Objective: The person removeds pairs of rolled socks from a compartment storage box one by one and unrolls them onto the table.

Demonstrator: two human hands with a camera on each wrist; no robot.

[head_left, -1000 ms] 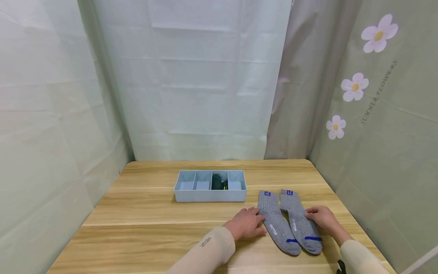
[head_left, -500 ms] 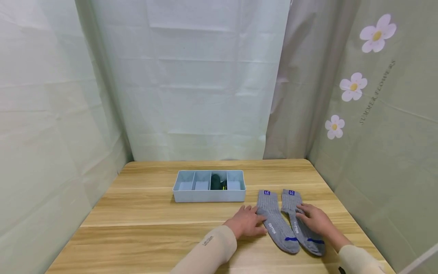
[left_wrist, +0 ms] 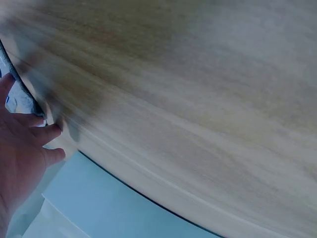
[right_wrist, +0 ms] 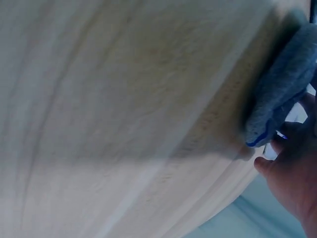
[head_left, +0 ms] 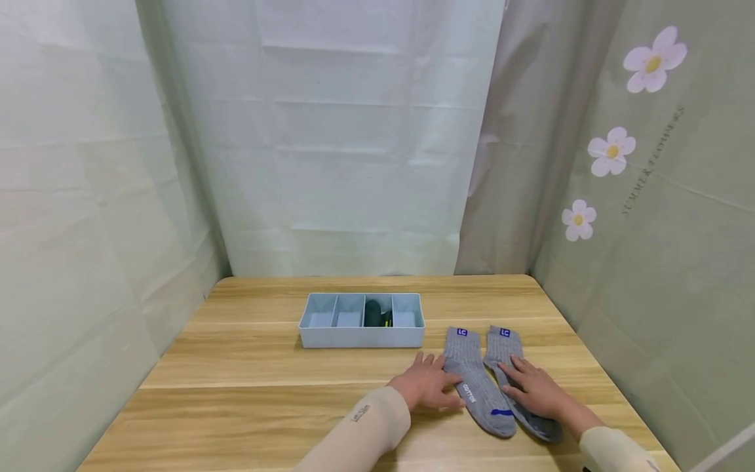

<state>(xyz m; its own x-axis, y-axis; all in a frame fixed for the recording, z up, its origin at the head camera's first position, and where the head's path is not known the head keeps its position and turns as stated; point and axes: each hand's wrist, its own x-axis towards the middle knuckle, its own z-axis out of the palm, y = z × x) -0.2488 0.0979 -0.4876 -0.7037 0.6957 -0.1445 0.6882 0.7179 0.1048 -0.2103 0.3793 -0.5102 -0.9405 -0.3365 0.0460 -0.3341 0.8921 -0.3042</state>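
Table: a light wooden table (head_left: 248,400) with pale curtains hung on three sides; the right one carries white flowers
Tray: a pale blue plastic tray with four compartments (head_left: 362,337) stands towards the back, left of the socks; a dark rolled item (head_left: 373,313) sits in its third compartment from the left
Left hand: the left hand (head_left: 428,384), in a beige sleeve, lies flat on the table with fingers straight and slightly spread, fingertips touching the left edge of the nearer sock; the left wrist view shows those fingers (left_wrist: 45,134) relaxed against the wood
Left sock: a grey ribbed cotton sock with a blue label and blue toe stripe (head_left: 475,387) lies flat, cuff pointing away, just right of the tray's near corner
Right sock: a second grey sock of the same kind (head_left: 502,345) lies just beside the first, partly covered
Right hand: the right hand (head_left: 535,388) rests palm down on the second sock, fingers straight and spread, gripping nothing; the right wrist view shows the sock's toe (right_wrist: 285,84) just beside it
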